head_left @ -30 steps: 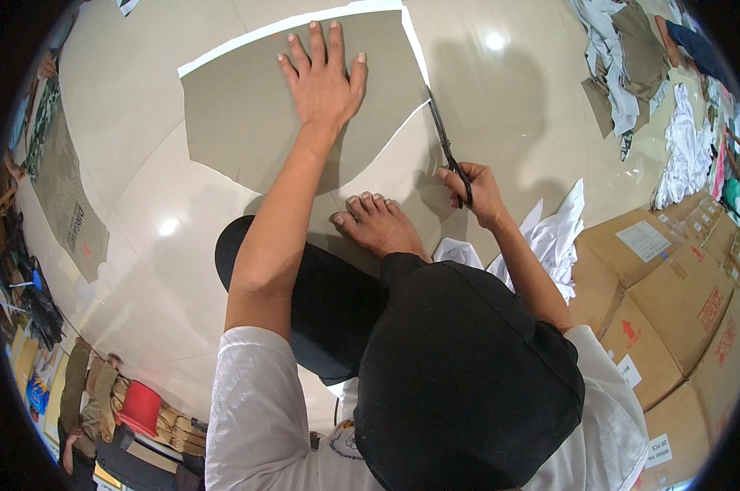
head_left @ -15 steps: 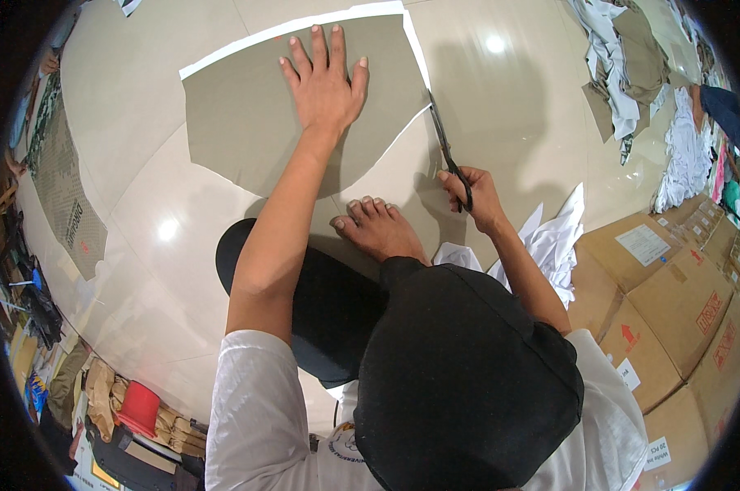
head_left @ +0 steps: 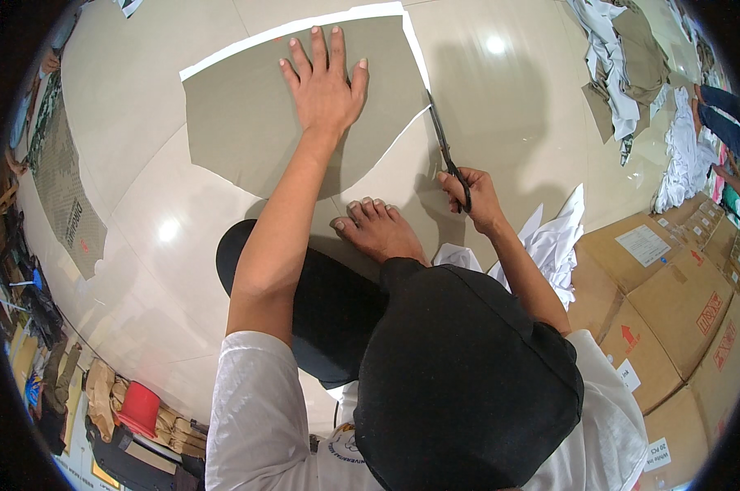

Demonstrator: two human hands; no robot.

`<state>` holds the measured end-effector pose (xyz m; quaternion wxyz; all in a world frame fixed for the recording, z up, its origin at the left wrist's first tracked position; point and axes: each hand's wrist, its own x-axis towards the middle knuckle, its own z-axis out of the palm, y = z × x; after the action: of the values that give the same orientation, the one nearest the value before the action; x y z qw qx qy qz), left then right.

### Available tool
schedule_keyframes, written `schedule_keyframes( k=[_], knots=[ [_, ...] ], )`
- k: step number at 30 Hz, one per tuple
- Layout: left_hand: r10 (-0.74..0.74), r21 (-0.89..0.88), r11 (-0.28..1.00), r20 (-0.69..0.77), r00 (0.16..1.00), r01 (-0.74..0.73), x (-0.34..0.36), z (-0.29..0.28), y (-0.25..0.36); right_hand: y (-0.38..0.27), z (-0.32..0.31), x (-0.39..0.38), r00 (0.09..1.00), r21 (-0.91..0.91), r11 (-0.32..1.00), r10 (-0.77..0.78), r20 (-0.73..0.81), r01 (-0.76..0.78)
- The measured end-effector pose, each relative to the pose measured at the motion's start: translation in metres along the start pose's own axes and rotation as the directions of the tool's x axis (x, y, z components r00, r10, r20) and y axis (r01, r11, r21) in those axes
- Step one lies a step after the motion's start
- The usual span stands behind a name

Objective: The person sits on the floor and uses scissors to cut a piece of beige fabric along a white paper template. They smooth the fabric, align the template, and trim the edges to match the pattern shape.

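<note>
My left hand (head_left: 327, 96) lies flat with its fingers spread on a large grey-brown sheet (head_left: 231, 123) on the floor. I cannot tell if the sheet is cloth or paper. A white layer (head_left: 378, 11) shows from under it along the far and right edges, with a thin white strip at the lower right. In my right hand (head_left: 483, 198) are black-handled scissors (head_left: 439, 129), fingers wrapped round the handles. Their tips touch the sheet's right corner, and the blades look nearly closed. My bare foot (head_left: 380, 229) rests just below the sheet.
Crumpled white cloth (head_left: 550, 237) lies beside my right forearm. Cardboard boxes (head_left: 673, 286) stand at the right, with cloth scraps (head_left: 624, 65) beyond them. A printed sheet (head_left: 67, 188) lies at the left. A red object (head_left: 139, 407) sits among clutter at the lower left. Other people show at both rims.
My hands, the scissors and the sheet look almost unmoved. At the far right rim, another person's blue-trousered legs have shifted, and an arm now shows below them.
</note>
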<state>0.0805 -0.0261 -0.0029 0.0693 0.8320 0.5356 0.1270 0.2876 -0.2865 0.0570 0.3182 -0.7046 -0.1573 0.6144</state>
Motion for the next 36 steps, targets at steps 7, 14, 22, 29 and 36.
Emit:
schedule_keyframes(
  k=[7, 14, 22, 29, 36],
  knots=[
    [0.006, -0.023, 1.0, -0.009, 1.0, -0.006, 0.0, 0.001, -0.001, 0.004, 0.003, 0.001, 1.0, 0.022, 1.0, -0.01, -0.003, 0.01],
    [-0.003, -0.031, 1.0, -0.002, 1.0, 0.003, 0.001, -0.003, 0.001, 0.004, 0.006, -0.001, 1.0, 0.029, 0.999, -0.014, -0.015, 0.015],
    [0.007, 0.0, 1.0, -0.015, 1.0, -0.007, 0.0, -0.002, 0.0, -0.002, 0.008, -0.002, 1.0, 0.023, 1.0, 0.002, -0.02, -0.002],
    [0.001, -0.012, 1.0, -0.011, 1.0, -0.001, 0.001, -0.003, 0.002, -0.016, 0.013, 0.01, 0.999, 0.021, 0.999, -0.027, -0.04, 0.028],
    [0.007, -0.01, 1.0, -0.023, 1.0, -0.007, 0.0, 0.002, -0.001, -0.022, 0.018, 0.016, 0.999, 0.035, 0.999, -0.002, -0.052, 0.004]
  ],
)
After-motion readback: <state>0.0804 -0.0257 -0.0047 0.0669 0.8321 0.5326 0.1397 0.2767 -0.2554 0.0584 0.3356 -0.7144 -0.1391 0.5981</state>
